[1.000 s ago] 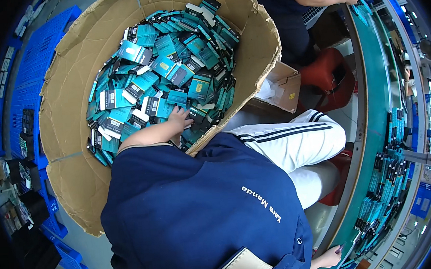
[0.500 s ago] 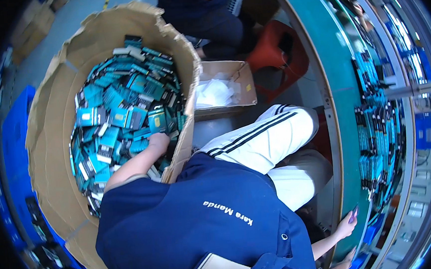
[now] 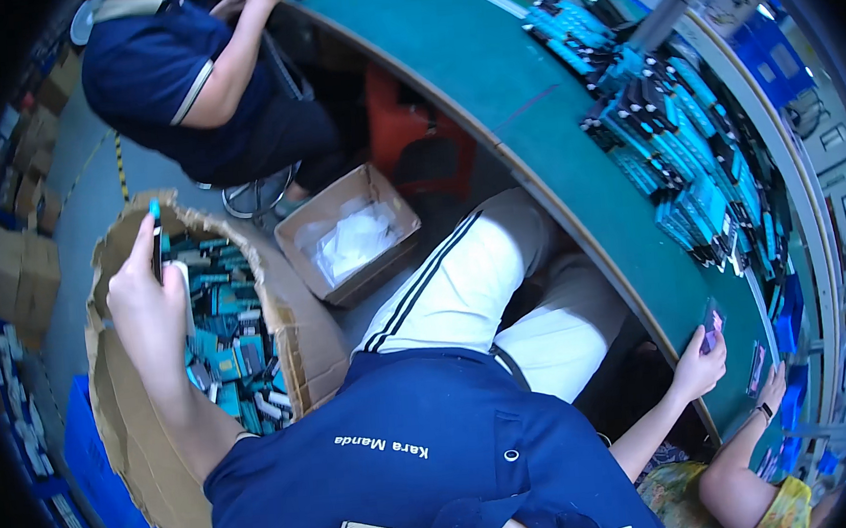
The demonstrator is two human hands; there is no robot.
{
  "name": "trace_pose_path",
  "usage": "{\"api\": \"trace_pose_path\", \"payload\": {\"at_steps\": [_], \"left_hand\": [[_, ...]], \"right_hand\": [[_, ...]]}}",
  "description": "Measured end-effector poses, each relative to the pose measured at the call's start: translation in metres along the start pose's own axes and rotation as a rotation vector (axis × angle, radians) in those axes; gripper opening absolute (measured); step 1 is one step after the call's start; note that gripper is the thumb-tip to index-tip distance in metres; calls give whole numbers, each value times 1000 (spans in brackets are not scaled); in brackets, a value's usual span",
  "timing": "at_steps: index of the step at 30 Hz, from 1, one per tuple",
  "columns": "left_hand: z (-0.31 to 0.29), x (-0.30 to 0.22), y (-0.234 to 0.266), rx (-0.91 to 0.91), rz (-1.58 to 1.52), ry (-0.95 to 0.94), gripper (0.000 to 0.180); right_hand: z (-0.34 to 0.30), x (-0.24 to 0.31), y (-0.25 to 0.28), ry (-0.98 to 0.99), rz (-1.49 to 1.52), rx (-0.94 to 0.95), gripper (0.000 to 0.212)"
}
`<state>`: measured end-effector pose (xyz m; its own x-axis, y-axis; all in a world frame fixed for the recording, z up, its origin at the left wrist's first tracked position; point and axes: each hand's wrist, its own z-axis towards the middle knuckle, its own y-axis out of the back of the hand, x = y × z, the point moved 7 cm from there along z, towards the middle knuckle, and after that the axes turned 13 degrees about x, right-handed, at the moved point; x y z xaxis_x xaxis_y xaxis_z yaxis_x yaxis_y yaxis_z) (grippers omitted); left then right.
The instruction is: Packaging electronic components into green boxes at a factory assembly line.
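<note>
My left hand (image 3: 144, 298) is raised above the near side of a large torn-edged brown carton (image 3: 296, 342). Its fingers are closed on a slim teal-and-black box (image 3: 157, 234), seen nearly edge-on. Many similar teal boxes (image 3: 236, 358) lie jumbled inside the carton, partly hidden by the carton wall. On the right, my right hand (image 3: 700, 367) is over the edge of the green worktable (image 3: 595, 203), closed on a small, thin dark piece with pink marks (image 3: 713, 327). What exactly this piece is cannot be made out.
Stacks of teal boxes (image 3: 675, 148) line the table's far side. A small carton of white sheets (image 3: 353, 244) stands on the floor by a red stool (image 3: 414, 137). A co-worker in navy (image 3: 175, 85) stands ahead; another person's hand (image 3: 773, 389) is beside my right arm.
My left hand has come up out of the pile in the carton, now with a box in it. My right hand still holds the dark piece. The view has turned toward the table.
</note>
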<state>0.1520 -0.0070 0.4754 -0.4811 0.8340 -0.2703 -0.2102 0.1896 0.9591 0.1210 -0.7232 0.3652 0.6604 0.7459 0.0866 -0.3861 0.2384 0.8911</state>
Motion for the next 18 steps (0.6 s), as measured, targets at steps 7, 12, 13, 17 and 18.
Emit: {"api": "trace_pose_path", "payload": {"at_steps": [7,12,13,17,18], "left_hand": [[-10,-295,3,-326,-54,-1125,47],[-82,-478,-8,-280,71,-1337,40],[-99,-512,-13,-259,93,-1399,38],[-144,-625,-47,-38,375,-1615,25],[-145,-645,-55,-43,380,-1634,25]], "right_hand": [[-10,-2,5,-45,51,6,43],[-16,4,10,-39,92,-21,45],[-16,3,10,-43,109,-27,45],[-14,4,17,-88,134,-16,46],[-14,3,19,-91,138,-18,46]]}}
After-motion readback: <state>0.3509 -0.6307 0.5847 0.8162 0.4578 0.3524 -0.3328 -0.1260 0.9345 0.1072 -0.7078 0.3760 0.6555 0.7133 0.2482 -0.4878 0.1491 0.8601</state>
